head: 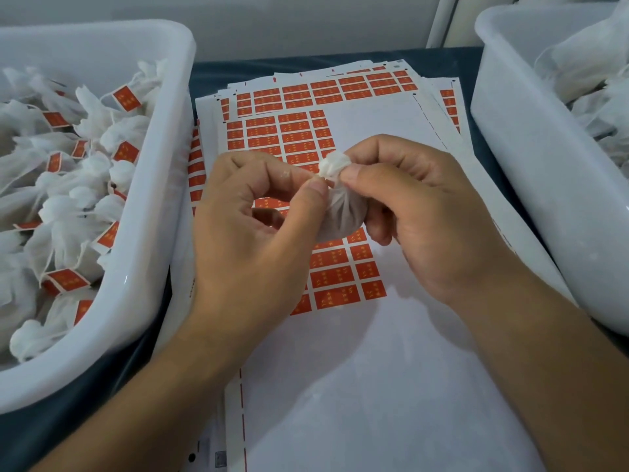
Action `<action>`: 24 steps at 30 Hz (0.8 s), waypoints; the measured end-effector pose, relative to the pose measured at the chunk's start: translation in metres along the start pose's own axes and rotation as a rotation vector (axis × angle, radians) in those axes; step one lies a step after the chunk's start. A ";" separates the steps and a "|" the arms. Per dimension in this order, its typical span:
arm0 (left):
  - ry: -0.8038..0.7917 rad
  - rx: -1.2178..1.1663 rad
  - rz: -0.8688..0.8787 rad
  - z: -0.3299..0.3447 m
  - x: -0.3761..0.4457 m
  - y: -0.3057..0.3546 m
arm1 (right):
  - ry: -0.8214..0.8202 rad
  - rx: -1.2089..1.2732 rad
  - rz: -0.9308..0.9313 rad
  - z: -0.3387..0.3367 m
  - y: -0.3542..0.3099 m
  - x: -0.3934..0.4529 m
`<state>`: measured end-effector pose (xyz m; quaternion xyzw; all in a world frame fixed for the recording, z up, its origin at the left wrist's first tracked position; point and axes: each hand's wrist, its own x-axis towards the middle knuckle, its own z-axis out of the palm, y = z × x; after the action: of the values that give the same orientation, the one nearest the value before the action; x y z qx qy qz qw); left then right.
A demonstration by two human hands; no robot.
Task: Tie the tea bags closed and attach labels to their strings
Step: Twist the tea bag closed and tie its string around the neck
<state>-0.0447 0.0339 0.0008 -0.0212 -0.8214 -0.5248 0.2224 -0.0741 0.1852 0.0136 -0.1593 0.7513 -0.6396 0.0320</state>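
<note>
Over the middle of a dark table, two bare hands hold one small white tea bag [335,212] above a stack of label sheets [340,335]. Much of the bag is hidden behind the fingers; only its gathered neck and part of its rounded body show. Any string at the neck is too fine and blurred to make out.

The right hand [422,212] cups the bag's body with curled fingers, thumb and forefinger pinching the puckered top. The left hand [258,219] is curled too, its thumb and forefinger pinching right at the neck, just beside the right thumb. Both forearms reach in from the near edge.

The top sheet still carries red labels [343,274] in blocks, partly covered by the hands, with bare white backing toward the near side.

At the left, a white bin [149,233] holds tied, labelled bags [68,216]; its near and left sides are cut off. At the right, a second white bin [531,158], also cropped, holds white bags [592,80] whose details are hard to make out. The bins flank the sheets closely, leaving narrow strips of dark table [476,137] between.
</note>
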 end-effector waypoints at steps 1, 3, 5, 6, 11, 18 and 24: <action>-0.001 -0.010 -0.007 0.000 0.000 0.001 | -0.016 0.039 0.054 -0.001 0.000 0.000; -0.007 -0.049 -0.034 0.000 -0.001 0.003 | -0.051 0.096 0.143 -0.001 0.001 0.000; -0.013 -0.073 -0.057 0.000 -0.001 0.004 | -0.089 0.143 0.202 0.000 0.002 0.000; -0.018 -0.083 -0.067 -0.001 -0.001 0.004 | -0.106 0.191 0.233 0.000 0.002 0.000; -0.079 -0.201 -0.149 0.000 -0.003 0.008 | -0.154 0.528 0.346 0.000 -0.001 -0.003; -0.015 0.023 0.005 0.005 -0.006 0.007 | -0.080 0.474 0.388 -0.001 0.003 -0.001; 0.027 0.199 0.202 0.000 -0.002 -0.004 | -0.006 0.394 0.463 0.004 0.005 0.001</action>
<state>-0.0437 0.0321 -0.0036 -0.0747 -0.8601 -0.4156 0.2862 -0.0751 0.1823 0.0079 0.0238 0.6289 -0.7483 0.2096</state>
